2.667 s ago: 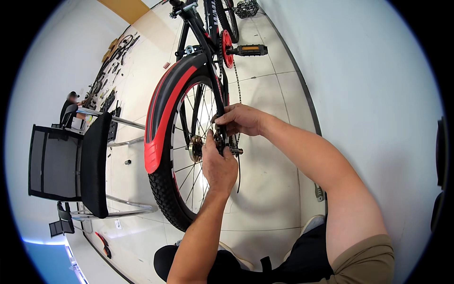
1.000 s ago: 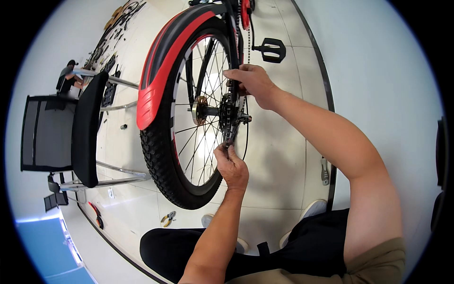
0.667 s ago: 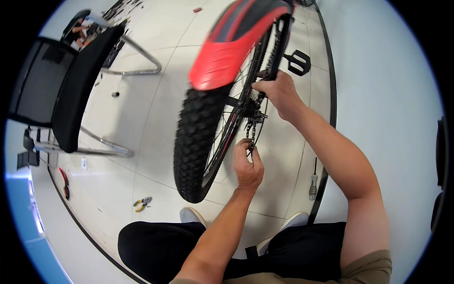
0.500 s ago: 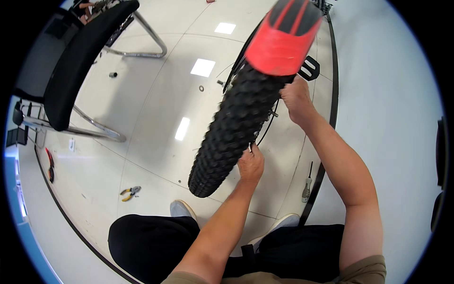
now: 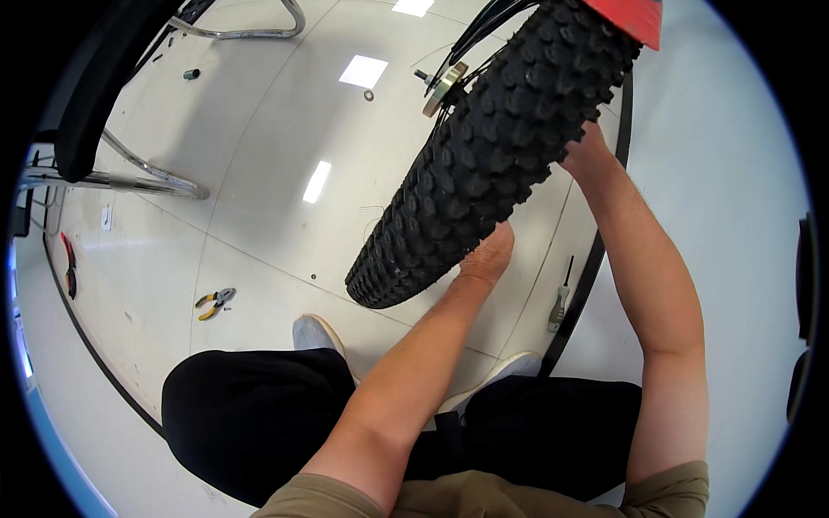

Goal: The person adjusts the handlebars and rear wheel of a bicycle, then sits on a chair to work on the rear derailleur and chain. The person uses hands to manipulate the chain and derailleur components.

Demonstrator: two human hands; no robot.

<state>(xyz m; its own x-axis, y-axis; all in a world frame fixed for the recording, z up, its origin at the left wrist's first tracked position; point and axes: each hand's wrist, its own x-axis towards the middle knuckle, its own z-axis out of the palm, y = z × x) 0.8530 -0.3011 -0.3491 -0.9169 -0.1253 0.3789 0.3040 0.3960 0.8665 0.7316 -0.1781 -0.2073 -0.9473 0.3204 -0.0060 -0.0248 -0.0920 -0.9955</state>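
Knobby black bicycle tyre fills the upper centre of the frame. Both hands, left hand and right hand, reach behind it, fingers hidden, so I cannot tell their grip. Yellow-handled pliers lie on the floor at left.

No packages, labels, signs or screens are visible anywhere in the frame.

Both hands' fingers behind knobby tyre
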